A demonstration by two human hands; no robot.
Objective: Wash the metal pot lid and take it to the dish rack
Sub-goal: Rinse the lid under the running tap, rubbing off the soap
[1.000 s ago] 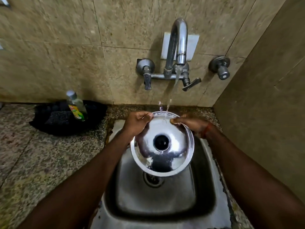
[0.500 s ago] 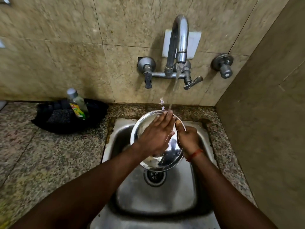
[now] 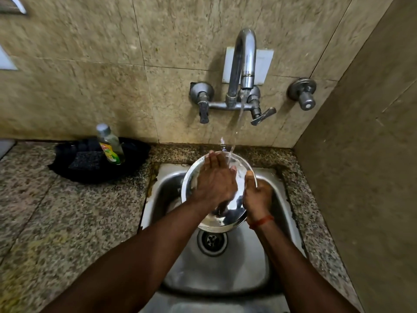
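Since a second ago the left hand (image 3: 215, 181) has come off the rim and lies flat, fingers straight, on the metal pot lid (image 3: 225, 219). The right hand (image 3: 257, 196) pinches the rim at 3 o'clock. The lid is tilted over the sink (image 3: 225, 274), with the water stream (image 3: 239, 118) hitting at 12 o'clock. The right hand likely does the carry; no rack in view.

The round metal pot lid (image 3: 228, 220) hangs over the steel sink basin (image 3: 225, 274), under the curved wall tap (image 3: 244, 53); leftward, a clear soap bottle (image 3: 110, 145) stands in a black tray (image 3: 74, 175)
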